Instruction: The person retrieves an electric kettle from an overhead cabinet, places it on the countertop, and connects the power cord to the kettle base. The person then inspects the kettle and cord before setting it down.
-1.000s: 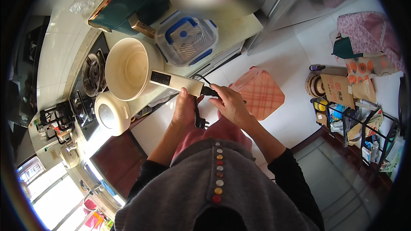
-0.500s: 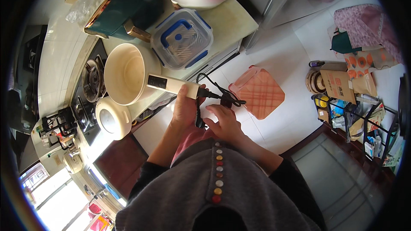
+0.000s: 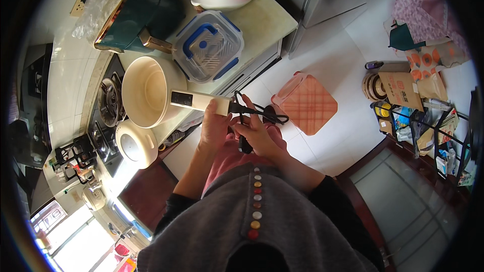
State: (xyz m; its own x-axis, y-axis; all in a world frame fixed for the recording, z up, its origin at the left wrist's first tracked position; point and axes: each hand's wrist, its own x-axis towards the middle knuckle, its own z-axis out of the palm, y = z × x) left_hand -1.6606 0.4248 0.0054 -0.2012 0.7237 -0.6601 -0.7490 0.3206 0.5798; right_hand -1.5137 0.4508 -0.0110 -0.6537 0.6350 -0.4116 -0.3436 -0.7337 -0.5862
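Note:
A cream electric cooking pot (image 3: 135, 90) rests at the counter's edge, its long handle (image 3: 202, 102) pointing toward me. My left hand (image 3: 214, 126) is closed around the handle's end. A black power cord (image 3: 264, 116) is plugged into that end and hangs in folded loops. My right hand (image 3: 256, 135) is closed on the cord just beside the handle, with one finger raised among the loops. Below this hand dangles a black plug-like end (image 3: 245, 145). The cream lid (image 3: 136, 146) with a clear window lies next to the pot.
A clear container with a blue-clipped lid (image 3: 207, 45) and a dark green appliance (image 3: 146, 17) stand behind the pot. To the left is a gas stove (image 3: 110, 102). On the floor is a pink stool (image 3: 306, 103); a black rack (image 3: 418, 131) stands at the right.
My right hand has shifted left and up toward the handle's end, its fingers now in among the cord loops. The left hand keeps its hold on the handle.

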